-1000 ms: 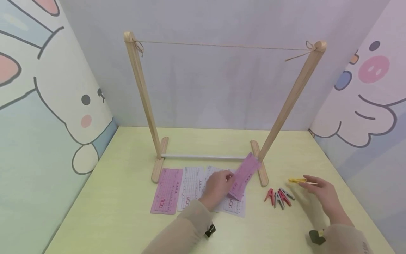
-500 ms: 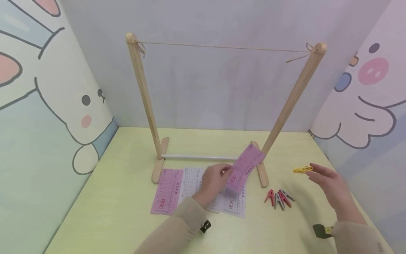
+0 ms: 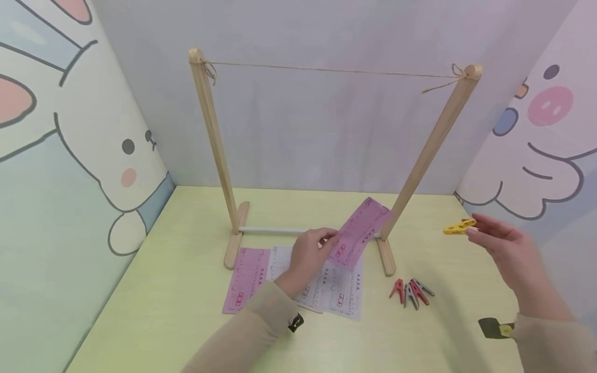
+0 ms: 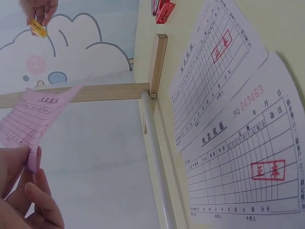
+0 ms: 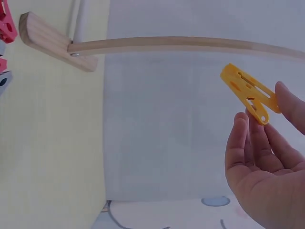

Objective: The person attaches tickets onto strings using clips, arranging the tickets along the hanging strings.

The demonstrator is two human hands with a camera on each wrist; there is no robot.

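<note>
Both hands have risen toward the wooden rack (image 3: 212,140): the left hand (image 3: 310,256) pinches the pink slip (image 3: 359,239) at its lower edge, thin, floppy, easily creased; the right hand (image 3: 506,251) apparently pinches the light, stiff yellow clothespin (image 3: 459,226) right of it.

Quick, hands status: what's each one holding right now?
Left hand: pinching the pink slip, lifted off the table.
Right hand: pinching the yellow clothespin at its fingertips.

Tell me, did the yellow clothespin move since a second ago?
Yes. The right hand has lifted the yellow clothespin up and a bit rightward, away from the red and grey clothespins on the table.
</note>
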